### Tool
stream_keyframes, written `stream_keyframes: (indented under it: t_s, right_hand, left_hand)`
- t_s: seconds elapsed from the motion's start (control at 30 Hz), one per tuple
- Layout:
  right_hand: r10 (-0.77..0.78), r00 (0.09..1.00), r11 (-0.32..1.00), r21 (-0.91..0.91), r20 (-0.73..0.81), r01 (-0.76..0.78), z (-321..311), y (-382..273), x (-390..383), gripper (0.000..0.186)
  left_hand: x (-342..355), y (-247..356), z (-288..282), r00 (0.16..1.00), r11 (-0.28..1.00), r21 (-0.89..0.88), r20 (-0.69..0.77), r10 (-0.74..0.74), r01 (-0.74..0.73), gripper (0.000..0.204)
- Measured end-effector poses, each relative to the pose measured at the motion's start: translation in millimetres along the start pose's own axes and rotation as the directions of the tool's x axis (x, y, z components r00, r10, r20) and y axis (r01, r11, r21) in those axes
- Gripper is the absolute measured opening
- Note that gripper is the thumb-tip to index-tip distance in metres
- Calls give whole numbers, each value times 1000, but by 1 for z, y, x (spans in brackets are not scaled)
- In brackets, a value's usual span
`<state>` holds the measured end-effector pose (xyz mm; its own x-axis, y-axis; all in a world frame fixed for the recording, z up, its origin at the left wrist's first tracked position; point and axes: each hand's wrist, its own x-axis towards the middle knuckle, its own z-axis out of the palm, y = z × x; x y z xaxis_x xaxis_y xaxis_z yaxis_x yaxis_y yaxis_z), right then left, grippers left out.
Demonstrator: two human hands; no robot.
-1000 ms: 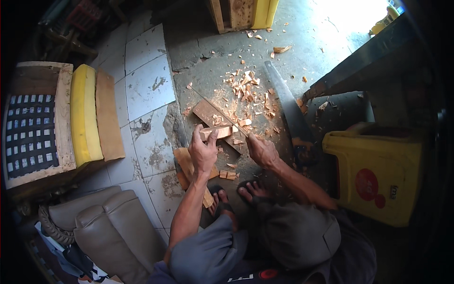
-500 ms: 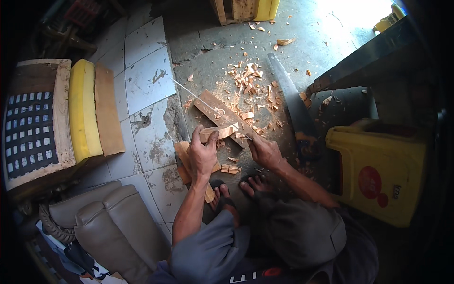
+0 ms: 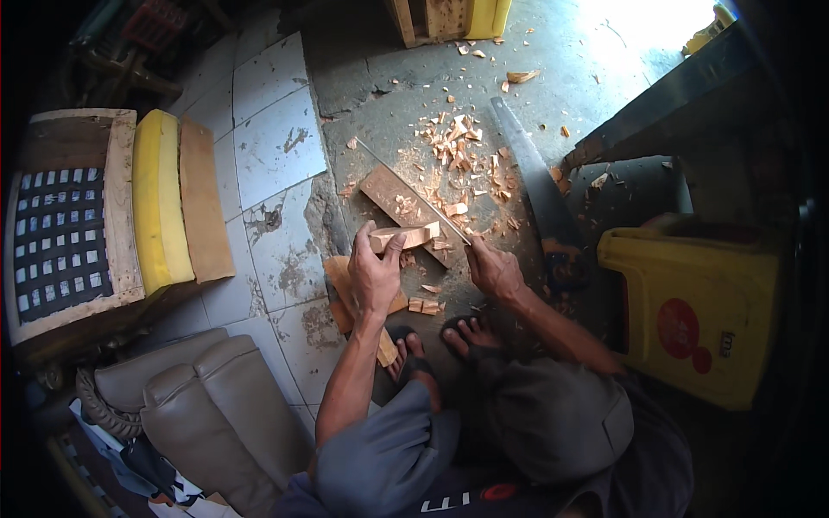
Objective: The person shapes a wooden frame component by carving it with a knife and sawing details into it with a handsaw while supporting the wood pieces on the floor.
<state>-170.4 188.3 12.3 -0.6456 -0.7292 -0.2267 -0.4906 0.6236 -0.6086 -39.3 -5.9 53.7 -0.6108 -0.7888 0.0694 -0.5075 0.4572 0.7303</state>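
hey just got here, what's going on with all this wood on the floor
A person grips a small wood block in the left hand and a long, thin tool in the right hand. The tool slants past the block's far end; whether they touch is hard to tell. Beneath them a plank lies on the floor, with wood chips scattered beyond and beside it. A saw lies to the right of the chips, in neither hand.

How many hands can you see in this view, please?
2. The left hand is near the middle, gripping a wood block; the right hand is to its right, holding a long thin tool. Neither is fully hidden.
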Motion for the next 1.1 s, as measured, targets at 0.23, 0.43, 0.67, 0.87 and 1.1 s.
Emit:
stream_keyframes:
  t_s: [0.23,0.43,0.67,0.87,1.1]
  right_hand:
    - [-145,979,968,182,-144,171,-8,-30,-17,18]
    - [-119,984,989,77,-131,130,5,-9,-14,12]
    - [-189,956,957,175,-225,230,2,-10,-21,14]
    - [-182,951,935,256,-251,246,-12,-25,-21,16]
    - [-217,965,954,178,-145,241,-17,-30,-8,16]
  left_hand:
    - [-12,-1,-4,989,997,-74,141,44,-33,67]
    - [-9,-1,10,995,919,-391,94,-15,51,51]
    - [-8,-2,10,998,943,-329,60,-29,47,43]
    - [-10,-6,5,991,904,-411,109,-79,118,41]
    - [-3,-2,6,995,934,-348,81,-52,78,42]
